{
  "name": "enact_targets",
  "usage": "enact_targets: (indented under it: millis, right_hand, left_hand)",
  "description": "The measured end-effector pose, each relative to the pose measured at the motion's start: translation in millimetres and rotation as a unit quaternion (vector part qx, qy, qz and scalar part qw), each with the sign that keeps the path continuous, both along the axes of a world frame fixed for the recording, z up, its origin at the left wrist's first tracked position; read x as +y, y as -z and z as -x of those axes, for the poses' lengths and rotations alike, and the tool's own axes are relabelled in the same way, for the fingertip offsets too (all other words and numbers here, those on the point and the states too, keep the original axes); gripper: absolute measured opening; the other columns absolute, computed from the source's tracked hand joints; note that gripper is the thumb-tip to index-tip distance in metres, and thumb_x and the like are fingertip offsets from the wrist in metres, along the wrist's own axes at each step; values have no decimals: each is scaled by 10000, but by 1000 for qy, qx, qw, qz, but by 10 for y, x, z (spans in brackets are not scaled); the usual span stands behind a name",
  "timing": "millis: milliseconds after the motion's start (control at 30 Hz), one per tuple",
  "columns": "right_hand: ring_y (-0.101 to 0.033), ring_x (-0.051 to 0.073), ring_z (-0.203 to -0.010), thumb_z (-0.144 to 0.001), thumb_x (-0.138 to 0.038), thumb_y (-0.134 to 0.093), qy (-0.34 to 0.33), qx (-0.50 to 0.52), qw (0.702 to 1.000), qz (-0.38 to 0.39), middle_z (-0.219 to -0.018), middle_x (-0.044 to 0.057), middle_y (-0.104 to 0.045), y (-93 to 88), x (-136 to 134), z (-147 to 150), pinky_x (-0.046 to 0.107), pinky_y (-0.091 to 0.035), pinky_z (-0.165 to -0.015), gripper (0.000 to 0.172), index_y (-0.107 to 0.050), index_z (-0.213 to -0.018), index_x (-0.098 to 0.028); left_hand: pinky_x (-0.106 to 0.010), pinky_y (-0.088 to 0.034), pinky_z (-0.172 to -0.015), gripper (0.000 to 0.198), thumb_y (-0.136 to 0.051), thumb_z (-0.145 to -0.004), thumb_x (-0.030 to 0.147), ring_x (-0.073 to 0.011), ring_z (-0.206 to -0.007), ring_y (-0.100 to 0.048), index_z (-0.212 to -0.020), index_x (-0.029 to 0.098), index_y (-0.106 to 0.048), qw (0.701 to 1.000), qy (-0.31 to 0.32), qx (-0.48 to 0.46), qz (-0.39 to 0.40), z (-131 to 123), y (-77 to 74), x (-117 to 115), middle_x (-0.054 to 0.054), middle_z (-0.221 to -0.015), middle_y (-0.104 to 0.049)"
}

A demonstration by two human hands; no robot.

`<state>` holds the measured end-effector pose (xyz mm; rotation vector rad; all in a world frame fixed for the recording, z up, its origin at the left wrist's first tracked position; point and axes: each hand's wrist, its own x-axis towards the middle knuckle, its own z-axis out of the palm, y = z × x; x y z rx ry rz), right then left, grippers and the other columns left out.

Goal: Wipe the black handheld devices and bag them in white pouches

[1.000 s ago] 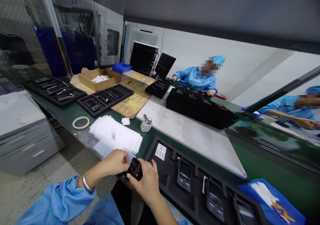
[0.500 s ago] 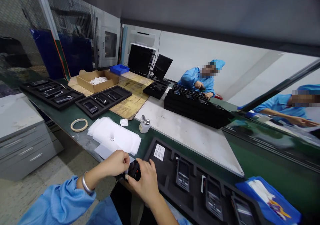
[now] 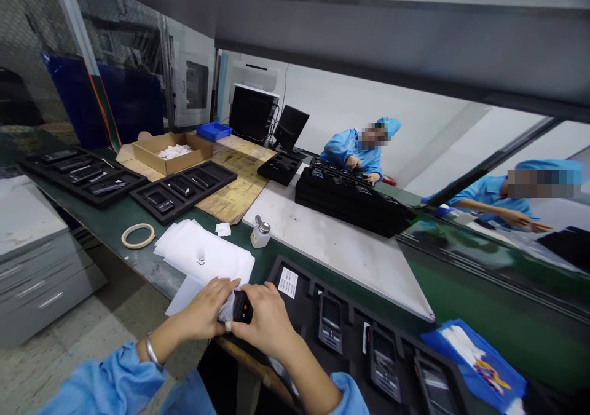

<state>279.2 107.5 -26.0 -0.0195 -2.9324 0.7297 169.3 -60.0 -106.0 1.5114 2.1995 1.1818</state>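
Between my hands, at the table's front edge, is a black handheld device [image 3: 242, 307] with a small red-orange spot on it. Its left end is inside a thin translucent plastic bag [image 3: 227, 310]. My left hand [image 3: 207, 306] is closed around the bagged end. My right hand [image 3: 266, 315] grips the other end, with thumb below and fingers above. Just beyond them lies a stack of white bags or sheets [image 3: 205, 252]. To the right, a black foam tray [image 3: 313, 350] holds several handhelds with screens and keypads, such as this one [image 3: 330, 323], and a label sheet [image 3: 288, 283].
Further back stand a tape roll [image 3: 138, 236], a pump bottle [image 3: 260, 233], more black trays [image 3: 184, 192] and a cardboard box [image 3: 173, 154]. A blue bin [image 3: 479, 366] is at right. Two co-workers sit across, one behind stacked black trays [image 3: 350, 209]. A shelf [image 3: 322, 27] hangs overhead.
My left hand has gone from pinching at the bag to wrapping around the device's end. More of the device and bag shows now. The view has shifted slightly.
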Motion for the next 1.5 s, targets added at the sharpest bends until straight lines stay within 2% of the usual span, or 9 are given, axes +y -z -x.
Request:
enact_targets:
  millis: [167, 300, 467, 767, 967, 1100, 1233, 1333, 1500]
  right_hand:
    - [-611, 261, -966, -776, -391, -768, -28, 59, 993, 99, -1046, 73, -674, -174, -5, -31, 504, -371, -1013, 630, -533, -1330, -206]
    - [-604, 214, -876, -924, -355, -572, 18, 98, 979, 176, -971, 59, -661, -68, 18, -152, 350, -464, -816, 370, -588, -1261, -203]
    - [-585, 197, -847, -937, -352, -551, 22, 83, 978, 190, -934, 22, -668, -58, -112, -197, 311, -435, -784, 231, -646, -1122, -252]
    - [-557, 168, -724, -860, -146, -527, 52, 29, 976, 207, -765, 0, -645, -82, -199, -67, 256, -377, -663, 135, -616, -779, -207]
    - [-586, 156, -783, -813, -105, -559, 33, 120, 965, 232, -802, -13, -657, -306, -362, 89, 260, -412, -774, 128, -633, -817, -210]
    - [-609, 143, -790, -854, -166, -546, 26, 163, 949, 269, -830, -13, -670, -390, -288, 71, 242, -447, -782, 113, -647, -874, -212]
    - [-603, 156, -762, -912, -297, -524, 126, 229, 920, 293, -793, 7, -646, -133, 69, -401, 251, -463, -724, 167, -651, -863, -201]
    - [-587, 160, -699, -933, -363, -518, 257, 248, 887, 293, -746, 9, -628, 240, 361, -980, 246, -462, -654, 230, -636, -838, -190]
    - [-610, 185, -676, -931, -469, -534, 368, 209, 871, 251, -718, 16, -644, 759, 578, -1905, 255, -489, -639, 319, -656, -824, -195]
  left_hand:
    - [-388, -509, -884, 611, -713, -765, 443, -263, -1007, -614, -1258, 198, -450, 966, -39, -185, -179, -158, 19, 147, -96, -1120, -628]
    - [-311, -501, -792, 546, -730, -780, 356, -197, -892, -609, -1215, 213, -433, 937, -93, -245, -231, -258, -125, 148, -39, -997, -601]
    - [-283, -490, -690, 600, -760, -733, 308, -166, -764, -591, -1213, 211, -412, 931, -57, -260, -250, -281, -75, 162, -22, -920, -583]
    - [-307, -518, -747, 604, -739, -725, 239, -184, -831, -619, -1238, 222, -419, 939, -88, -235, -233, -281, 76, 182, -38, -1002, -594]
    - [-416, -526, -928, 813, -786, -668, 371, -279, -1061, -617, -1349, 181, -383, 934, -191, -212, -214, -231, 99, 68, -94, -1182, -588]
    - [-444, -527, -931, 729, -766, -663, 495, -302, -1042, -622, -1246, 168, -476, 930, -258, -148, -215, -115, 30, 90, -97, -1124, -621]
    - [-402, -542, -849, 635, -689, -755, 576, -301, -981, -657, -1206, 167, -508, 931, -327, -123, -108, -98, -437, 391, -92, -1038, -672]
    - [-392, -532, -783, 694, -597, -810, 626, -305, -912, -680, -1300, 156, -449, 962, -259, -79, 24, -133, -823, 877, -112, -1030, -695]
    - [-398, -485, -841, 746, -499, -902, 519, -346, -1067, -643, -1473, 108, -253, 962, -164, 54, 211, -241, -935, 1877, -215, -1181, -626]
